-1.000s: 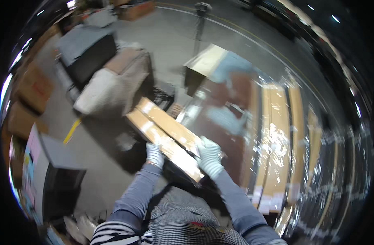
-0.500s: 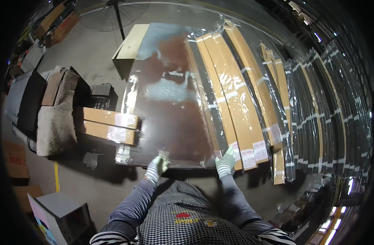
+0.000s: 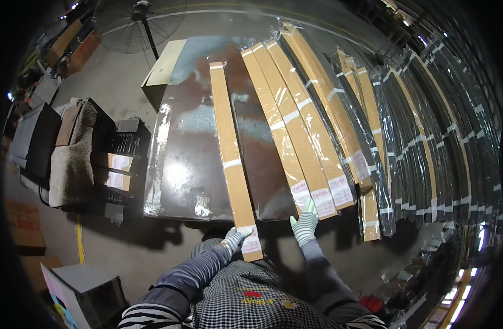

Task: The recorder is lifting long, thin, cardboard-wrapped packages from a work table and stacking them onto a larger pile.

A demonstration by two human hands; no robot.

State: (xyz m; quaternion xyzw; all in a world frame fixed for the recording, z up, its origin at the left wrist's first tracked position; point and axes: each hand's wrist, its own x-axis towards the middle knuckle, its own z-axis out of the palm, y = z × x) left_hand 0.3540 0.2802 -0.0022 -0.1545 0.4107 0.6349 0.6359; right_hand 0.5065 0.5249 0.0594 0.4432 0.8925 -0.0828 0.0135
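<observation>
A long, narrow cardboard package (image 3: 227, 137) in clear plastic lies lengthwise on the dark, worn tabletop (image 3: 177, 170). Its labelled near end juts past the table's front edge. My left hand (image 3: 236, 239), in a striped glove, grips it there along the left side. Further right, several similar cardboard packages (image 3: 295, 115) lie side by side, pale labels at their near ends. My right hand (image 3: 304, 225), also gloved, touches the near end of these packages, thumb apart from the fingers. What lies beneath its fingertips is partly hidden.
Rows of dark plastic-wrapped strips (image 3: 427, 148) fill the right side. At the left stand a fleece-covered seat (image 3: 70, 170) and cardboard pieces with labels (image 3: 120, 180). A fan (image 3: 140, 11) stands beyond the table, and a small grey cabinet (image 3: 87, 279) at lower left.
A single cardboard package now lies across the middle of the table, with my left hand on its near end. The cardboard pieces at the left no longer reach over the table's edge.
</observation>
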